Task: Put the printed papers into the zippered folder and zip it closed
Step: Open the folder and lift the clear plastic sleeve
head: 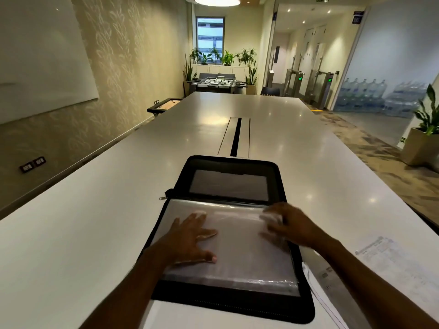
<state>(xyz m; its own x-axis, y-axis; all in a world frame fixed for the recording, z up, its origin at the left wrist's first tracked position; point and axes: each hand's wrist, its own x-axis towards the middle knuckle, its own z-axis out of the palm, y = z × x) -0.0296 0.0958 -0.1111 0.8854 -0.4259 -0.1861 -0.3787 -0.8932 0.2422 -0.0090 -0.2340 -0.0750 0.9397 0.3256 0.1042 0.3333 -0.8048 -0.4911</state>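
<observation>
A black zippered folder point(228, 166) lies unzipped and spread flat on the white table in front of me. Its near half carries clear plastic sleeves point(240, 257); its far half has a mesh pocket point(228, 185). My left hand point(190, 238) rests flat on the sleeves with fingers spread. My right hand point(289, 224) is at the sleeves' far right corner, fingertips blurred and under the plastic. Printed papers point(380, 264) lie on the table to the right of the folder. The zip pull point(162, 198) sticks out at the folder's left edge.
The long white table point(95, 222) runs away from me with a cable slot point(236, 136) in its middle. Beyond its far end stand a foosball table point(215, 83) and potted plants. A planter point(420, 148) sits on the floor to the right.
</observation>
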